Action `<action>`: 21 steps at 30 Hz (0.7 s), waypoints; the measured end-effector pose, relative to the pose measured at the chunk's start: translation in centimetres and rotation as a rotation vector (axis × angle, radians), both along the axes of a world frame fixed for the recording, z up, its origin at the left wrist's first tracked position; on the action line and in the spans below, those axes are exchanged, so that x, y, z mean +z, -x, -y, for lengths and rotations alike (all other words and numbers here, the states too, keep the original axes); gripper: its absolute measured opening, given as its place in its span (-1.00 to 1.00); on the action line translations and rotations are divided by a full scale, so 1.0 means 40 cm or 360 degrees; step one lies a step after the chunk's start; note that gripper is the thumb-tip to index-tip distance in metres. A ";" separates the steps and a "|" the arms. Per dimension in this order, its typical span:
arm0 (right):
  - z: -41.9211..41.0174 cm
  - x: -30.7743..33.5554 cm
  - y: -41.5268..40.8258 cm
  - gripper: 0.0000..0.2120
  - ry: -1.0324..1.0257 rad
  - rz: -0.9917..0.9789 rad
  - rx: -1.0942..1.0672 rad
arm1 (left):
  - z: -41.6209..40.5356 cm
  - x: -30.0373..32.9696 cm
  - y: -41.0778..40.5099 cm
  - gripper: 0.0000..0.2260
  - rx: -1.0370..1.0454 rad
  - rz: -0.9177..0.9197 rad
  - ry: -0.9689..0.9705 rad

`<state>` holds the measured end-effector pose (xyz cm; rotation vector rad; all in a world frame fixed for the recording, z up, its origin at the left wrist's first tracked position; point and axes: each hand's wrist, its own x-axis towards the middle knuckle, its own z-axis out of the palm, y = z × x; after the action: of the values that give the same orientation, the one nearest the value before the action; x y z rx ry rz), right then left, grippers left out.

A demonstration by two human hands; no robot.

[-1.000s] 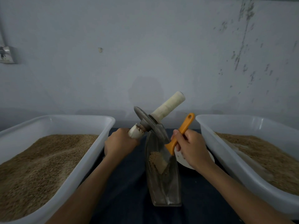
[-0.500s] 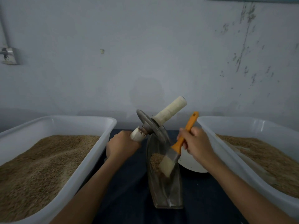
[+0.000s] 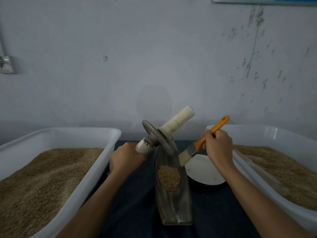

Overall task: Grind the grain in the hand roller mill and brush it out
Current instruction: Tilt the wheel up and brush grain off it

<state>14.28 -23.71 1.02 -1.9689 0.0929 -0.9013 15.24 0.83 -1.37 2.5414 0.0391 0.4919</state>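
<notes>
Grain (image 3: 169,177) lies unswept in the mill trough (image 3: 173,203); left hand (image 3: 126,158) grips the roller handle (image 3: 142,147), right hand (image 3: 217,146) grips the brush (image 3: 202,143).

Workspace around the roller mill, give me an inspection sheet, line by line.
Surface: dark cloth covers the table.
Job's things: roller wheel tilted on its axle, over the boat-shaped trough; grain pile lies in the trough; brush bristles at the trough's right rim.
Clutter: white plate beside the trough; left tub and right tub, both holding grain.
Grips: left hand holds the roller's near handle; right hand holds the brush's orange handle.
Cables: nothing seen.
Surroundings: scuffed wall; wall fitting at left.
</notes>
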 end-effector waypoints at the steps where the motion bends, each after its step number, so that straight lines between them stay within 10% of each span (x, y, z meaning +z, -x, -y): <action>1: -0.006 0.001 0.002 -0.58 -0.0006 -0.0014 0.0061 | 0.001 -0.001 0.000 -0.90 0.0001 -0.0006 -0.0003; 15: 0.025 -0.013 0.027 -0.63 -0.0028 0.0436 -0.0024 | 0.011 -0.007 0.014 -0.96 -0.0060 -0.0012 -0.0088; 21: 0.038 -0.092 0.067 -0.91 0.1178 0.0238 0.0149 | 0.013 -0.017 0.015 -0.87 -0.0054 -0.0010 -0.0112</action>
<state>11.61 -25.21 -2.65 -2.5350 -0.4802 -1.1178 14.63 0.30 -2.05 2.6079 -0.0197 0.4798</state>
